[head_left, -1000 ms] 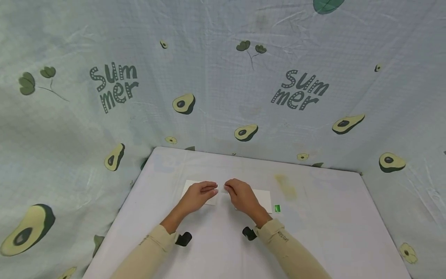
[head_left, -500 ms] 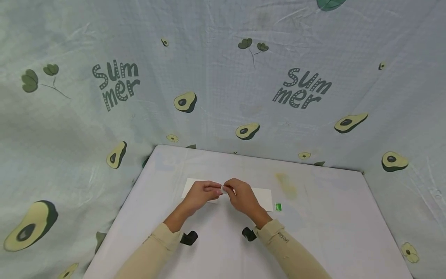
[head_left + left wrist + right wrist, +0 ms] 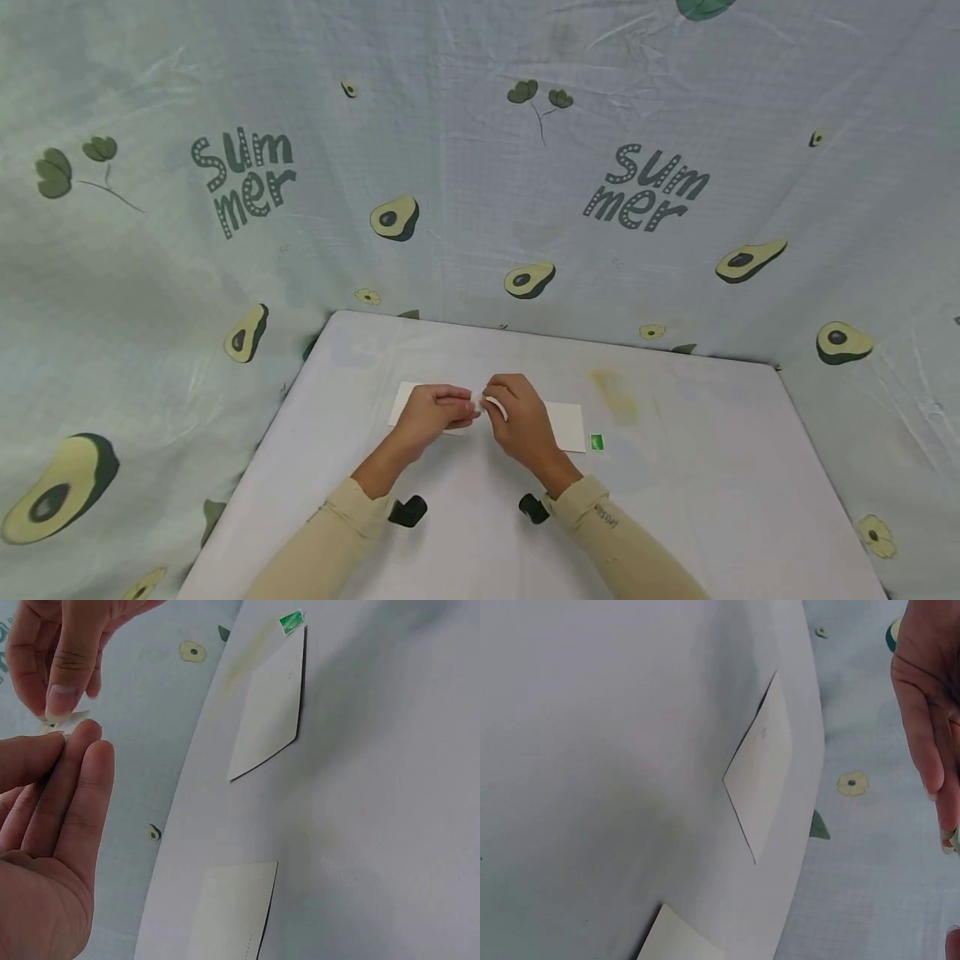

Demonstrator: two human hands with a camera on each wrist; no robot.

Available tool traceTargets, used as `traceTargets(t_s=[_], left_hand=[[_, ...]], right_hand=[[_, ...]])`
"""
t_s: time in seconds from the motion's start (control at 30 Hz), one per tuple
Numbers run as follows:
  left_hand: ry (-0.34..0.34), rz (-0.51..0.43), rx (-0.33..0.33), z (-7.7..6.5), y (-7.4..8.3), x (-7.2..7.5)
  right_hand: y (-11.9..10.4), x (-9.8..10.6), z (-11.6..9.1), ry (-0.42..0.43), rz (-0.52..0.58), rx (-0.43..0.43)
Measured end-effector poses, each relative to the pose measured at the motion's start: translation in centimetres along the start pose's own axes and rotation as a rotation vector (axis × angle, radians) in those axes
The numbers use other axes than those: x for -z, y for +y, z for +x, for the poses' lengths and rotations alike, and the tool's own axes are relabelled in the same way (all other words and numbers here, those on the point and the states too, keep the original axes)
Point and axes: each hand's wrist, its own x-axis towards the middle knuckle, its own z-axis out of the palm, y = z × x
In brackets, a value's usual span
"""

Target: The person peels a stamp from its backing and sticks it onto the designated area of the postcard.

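Both hands are raised close together over the table. My left hand (image 3: 427, 417) pinches a small whitish scrap (image 3: 73, 720) between thumb and fingertips. My right hand (image 3: 525, 425) pinches the same scrap from the other side with thumb and forefinger. What the scrap is cannot be made out; the fingertips cover most of it. Under and behind the left hand lies a white card (image 3: 403, 403), partly hidden. A second white card (image 3: 567, 427) lies on the right, partly behind the right hand. Beside it is a small green stamp-like piece (image 3: 597, 442) with a white border.
A white table (image 3: 690, 483) carries the cards, with a yellowish stain (image 3: 615, 395) toward the back right. Pale fabric printed with avocados and lettering (image 3: 450, 150) hangs round it. Dark wrist cameras (image 3: 408, 511) project below the cuffs.
My left hand has come slightly rightward and the fingertips of the two hands are closer together around the scrap. The cards and green piece stay put; the head view shifts a little.
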Motion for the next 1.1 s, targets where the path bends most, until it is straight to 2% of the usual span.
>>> traceTargets(t_s=[0.1, 0.23, 0.67, 1.1], left_hand=[[0.006, -0.031, 0.008, 0.04, 0.18, 0.08], [0.006, -0.055, 0.027, 0.08, 0.21, 0.09], [-0.046, -0.043, 0.044, 0.00, 0.67, 0.41], [-0.036, -0.041, 0.076, 0.47, 0.86, 0.49]], right_hand=[[-0.08, 0.04, 0.01, 0.024, -0.018, 0.047], [-0.29, 0.04, -0.02, 0.014, -0.033, 0.079], [-0.72, 0.16, -0.03, 0.004, -0.025, 0.075], [-0.57, 0.15, 0.03, 0.001, -0.047, 0.108]])
